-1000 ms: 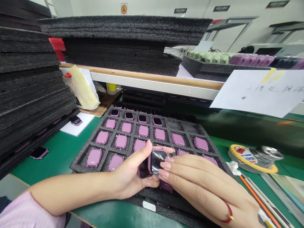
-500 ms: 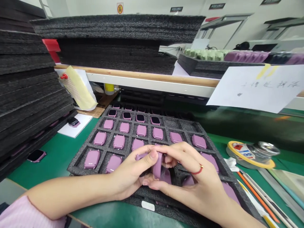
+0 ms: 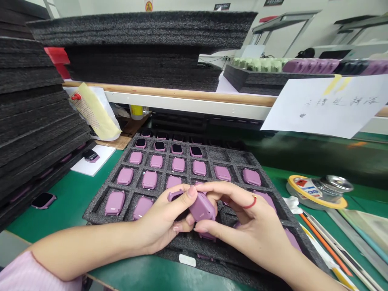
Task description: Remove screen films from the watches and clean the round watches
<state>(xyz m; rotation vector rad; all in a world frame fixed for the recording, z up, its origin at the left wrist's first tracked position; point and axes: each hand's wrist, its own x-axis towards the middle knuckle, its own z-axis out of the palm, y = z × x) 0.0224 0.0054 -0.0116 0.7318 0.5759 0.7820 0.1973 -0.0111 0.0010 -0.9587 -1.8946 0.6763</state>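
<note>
Over the black foam tray (image 3: 87, 212) I hold a purple smartwatch case (image 3: 203, 208) between both hands, its plain back facing me. My left hand (image 3: 169, 210) is closed, with the thumb along the case's upper left edge. A thin purple frame-like piece (image 3: 175, 195) also shows in that hand, partly hidden by the fingers. My right hand (image 3: 242, 214) pinches the case from the right, thumb at its lower edge and fingers behind its upper right side. Around them, purple watch cases (image 3: 115, 203) lie back up in the tray's compartments; farther rows hold watches with dark screens (image 3: 177, 149).
At right are a metal-capped jar (image 3: 336, 186) with a yellow ring, an orange stick (image 3: 327, 245) and other long tools. Stacked foam trays (image 3: 30, 121) rise at left. A shelf (image 3: 182, 97) crosses above the tray. One watch (image 3: 44, 200) lies on the green table.
The watch case has turned from edge-on to showing its back. My fingers have shifted around it, and the whole view has moved slightly.
</note>
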